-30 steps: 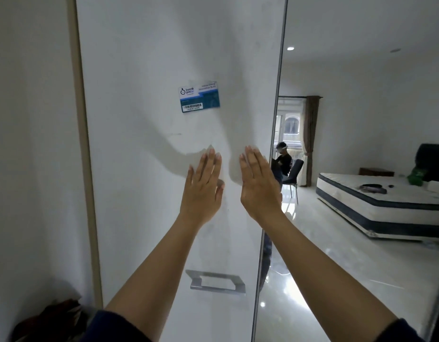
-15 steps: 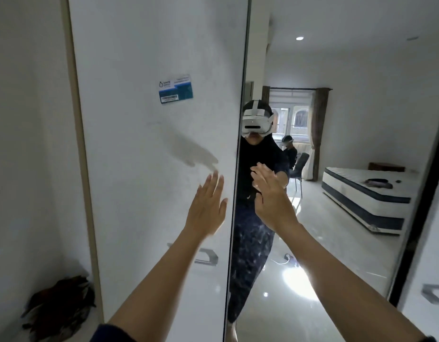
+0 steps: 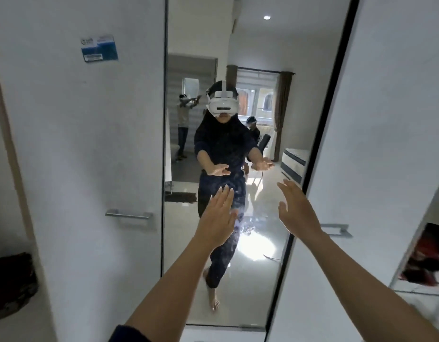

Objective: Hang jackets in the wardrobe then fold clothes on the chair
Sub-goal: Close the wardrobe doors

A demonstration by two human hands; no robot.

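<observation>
I face a white wardrobe with a mirrored middle door (image 3: 189,280) between a white left door (image 3: 90,144) and a white right door (image 3: 386,119). My left hand (image 3: 217,220) is held up flat in front of the mirror, fingers apart, holding nothing. Near the mirror's dark right edge my right hand (image 3: 296,209) is also raised with fingers spread and empty. Neither palm visibly touches a door. The mirror reflects me with both arms out. No jacket shows in my hands.
Metal handles sit on the left door (image 3: 128,214) and the right door (image 3: 336,229). A blue sticker (image 3: 99,48) is high on the left door. Dark clothing (image 3: 12,285) lies low at the left; red and black clothing (image 3: 428,257) shows at the right edge.
Both palms, pressed on the white door a second ago, have come off it. The view has swung right and back, so the mirror and right door now fill the middle.
</observation>
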